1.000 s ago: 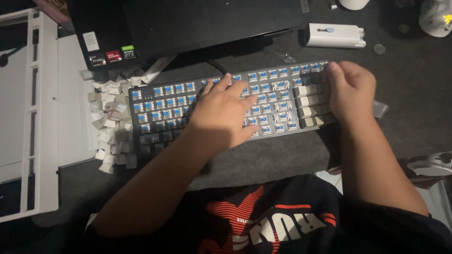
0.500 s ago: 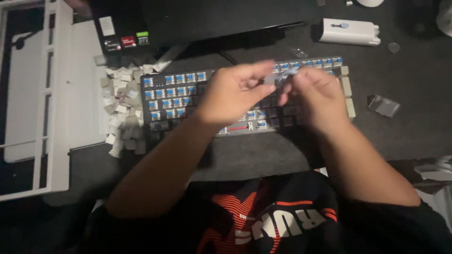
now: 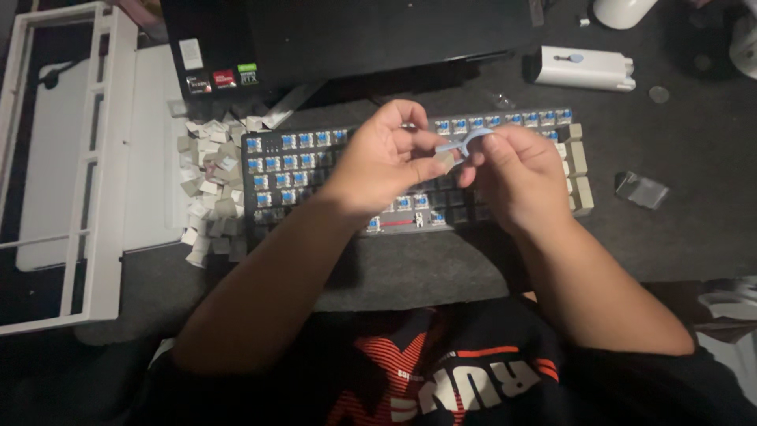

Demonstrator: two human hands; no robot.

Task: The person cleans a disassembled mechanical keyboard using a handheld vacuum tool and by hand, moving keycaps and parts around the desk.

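Observation:
A mechanical keyboard with most keycaps off lies on the dark mat, its blue switches bare. Both hands are raised above its middle. My right hand pinches a small pale blue keycap puller by its handle. My left hand meets it, thumb and fingers closed on a beige keycap at the puller's end. A few beige keycaps remain on the keyboard's right edge.
A heap of loose beige keycaps lies left of the keyboard. A white keyboard frame sits further left. A black laptop stands behind, with a white oblong case and a small clear plastic bag at right.
Both hands lifted off the keyboard, where they had been pressed on the keys, and came together above it with the puller and a keycap between them.

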